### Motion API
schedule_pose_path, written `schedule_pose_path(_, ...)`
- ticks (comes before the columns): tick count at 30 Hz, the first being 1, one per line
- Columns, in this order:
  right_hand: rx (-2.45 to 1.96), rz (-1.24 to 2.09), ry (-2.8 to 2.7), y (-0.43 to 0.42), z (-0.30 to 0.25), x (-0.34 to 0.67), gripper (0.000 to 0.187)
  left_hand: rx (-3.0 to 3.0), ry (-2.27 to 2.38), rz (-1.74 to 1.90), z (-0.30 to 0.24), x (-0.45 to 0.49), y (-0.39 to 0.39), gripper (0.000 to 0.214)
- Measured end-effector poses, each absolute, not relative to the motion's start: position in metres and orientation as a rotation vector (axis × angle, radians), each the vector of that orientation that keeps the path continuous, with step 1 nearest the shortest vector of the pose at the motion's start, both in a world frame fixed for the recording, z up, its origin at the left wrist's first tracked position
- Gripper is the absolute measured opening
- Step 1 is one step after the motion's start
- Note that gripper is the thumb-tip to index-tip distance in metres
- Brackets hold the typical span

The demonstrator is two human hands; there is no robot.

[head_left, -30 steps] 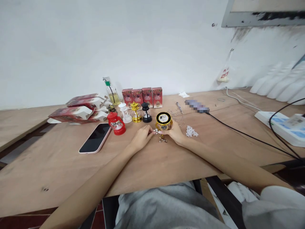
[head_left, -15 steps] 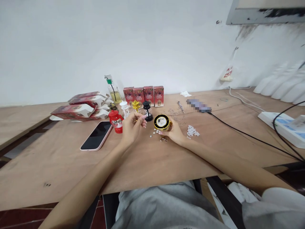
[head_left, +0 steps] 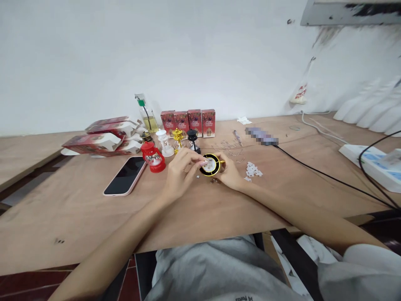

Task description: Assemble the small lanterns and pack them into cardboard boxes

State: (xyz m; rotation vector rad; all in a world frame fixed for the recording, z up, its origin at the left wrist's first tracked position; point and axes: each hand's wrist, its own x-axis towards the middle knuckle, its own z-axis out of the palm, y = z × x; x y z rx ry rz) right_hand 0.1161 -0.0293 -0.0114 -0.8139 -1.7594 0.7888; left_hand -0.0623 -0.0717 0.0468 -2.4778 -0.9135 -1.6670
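Note:
My right hand (head_left: pixel 231 173) is wrapped around a small gold lantern (head_left: pixel 214 171), whose round black underside with a white centre faces up toward me. At that centre, my left hand (head_left: pixel 180 172) holds its thumb and fingertips pinched together. Whatever is between these fingertips is too small to make out. A small round silver disc (head_left: pixel 198 177) lies on the table just below the left fingertips. Beyond the left hand stand a red lantern (head_left: pixel 156 162), a white lantern (head_left: pixel 165 146), a gold-topped lantern (head_left: pixel 177 136) and a black lantern (head_left: pixel 192 136).
A phone (head_left: pixel 125 176) lies at the left, near flattened red boxes (head_left: pixel 94 143). Several upright red boxes (head_left: pixel 194 122) and a pump bottle (head_left: pixel 150 121) line the wall. Rightward are bent wires (head_left: pixel 230 145), a screwdriver (head_left: pixel 238 138), white pieces (head_left: pixel 252 169) and a cable (head_left: pixel 322 173).
My left hand has moved right and down, bringing its pinched fingertips onto the lantern's underside. The lantern in my right hand has shifted slightly left and tilted.

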Motion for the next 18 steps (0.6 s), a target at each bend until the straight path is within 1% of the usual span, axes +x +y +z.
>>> schedule_pose_path(8,-0.780,0.795,-1.787,-0.0344,-0.0085,0.1156,0.041,-2.500,-0.953,-1.453,0.0441,-0.0628,-0.0707,0.011)
schedule_pose_path(18,-0.790,0.792,-1.779,-0.0312,-0.0091,0.1160,0.040,-2.563,-0.997,-1.386,0.0464,-0.0663,-0.0694,0.016)
